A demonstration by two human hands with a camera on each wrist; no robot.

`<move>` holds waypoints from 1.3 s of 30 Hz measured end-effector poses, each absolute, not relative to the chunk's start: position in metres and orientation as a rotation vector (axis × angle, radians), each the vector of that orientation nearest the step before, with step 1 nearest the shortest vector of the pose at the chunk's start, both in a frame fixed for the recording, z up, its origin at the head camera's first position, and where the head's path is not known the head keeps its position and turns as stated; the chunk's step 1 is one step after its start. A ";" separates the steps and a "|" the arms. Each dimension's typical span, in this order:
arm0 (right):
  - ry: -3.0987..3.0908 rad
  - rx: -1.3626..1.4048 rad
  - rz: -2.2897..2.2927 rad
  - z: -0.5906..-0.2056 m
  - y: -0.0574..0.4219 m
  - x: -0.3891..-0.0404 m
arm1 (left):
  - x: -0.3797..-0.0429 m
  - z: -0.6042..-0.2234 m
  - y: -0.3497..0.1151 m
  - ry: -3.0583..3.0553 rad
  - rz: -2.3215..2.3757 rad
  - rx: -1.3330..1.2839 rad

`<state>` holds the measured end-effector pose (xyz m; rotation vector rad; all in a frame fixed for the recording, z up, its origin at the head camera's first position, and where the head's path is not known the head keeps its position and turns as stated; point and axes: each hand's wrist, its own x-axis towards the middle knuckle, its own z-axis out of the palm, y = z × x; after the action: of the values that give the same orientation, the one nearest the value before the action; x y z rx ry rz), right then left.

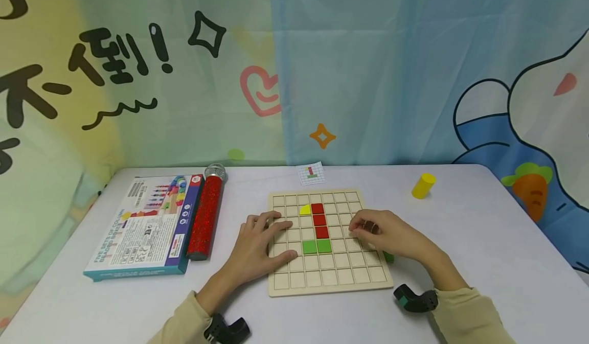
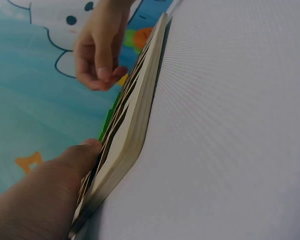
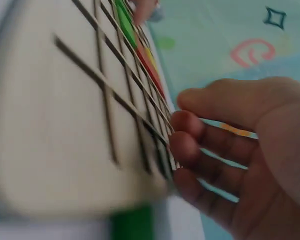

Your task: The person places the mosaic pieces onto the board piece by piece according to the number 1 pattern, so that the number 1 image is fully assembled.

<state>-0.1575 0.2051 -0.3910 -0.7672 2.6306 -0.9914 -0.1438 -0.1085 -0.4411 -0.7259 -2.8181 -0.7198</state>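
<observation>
A wooden grid board (image 1: 329, 277) lies on the white table in the head view. Seated in its cells are a yellow tile (image 1: 305, 209), a column of red tiles (image 1: 319, 220) and a pair of green tiles (image 1: 316, 246). My left hand (image 1: 261, 244) rests at the board's left edge, fingers spread and thumb toward the green tiles. Over the right side of the board hovers my right hand (image 1: 386, 231), its fingers loosely bent; nothing shows between them in the right wrist view. A green block (image 3: 132, 225) sticks out past the board's edge, partly hidden.
Behind the board lies a small pattern card (image 1: 311, 173) with a printed grid. A yellow cylinder (image 1: 423, 186) stands at the back right. To the left are a red glittery microphone (image 1: 207, 216) and a flat printed box (image 1: 142, 226). A printed cloth hangs behind the table.
</observation>
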 end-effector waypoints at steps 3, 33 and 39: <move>2.572 -0.743 -0.962 -0.387 0.219 -0.159 | -0.144 -0.440 -0.108 -2.815 -0.723 -0.728; 2.597 -0.499 -0.819 -0.388 0.267 -0.165 | -0.144 -0.442 -0.109 -2.809 -0.707 -0.728; 2.608 -0.511 -0.821 -0.391 0.265 -0.165 | -0.144 -0.442 -0.110 -2.806 -0.708 -0.727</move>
<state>-0.1648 0.2654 -0.3905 -0.5111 2.6082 -0.8208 -0.1437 -0.1095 -0.4421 -0.7273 -2.8064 -0.7084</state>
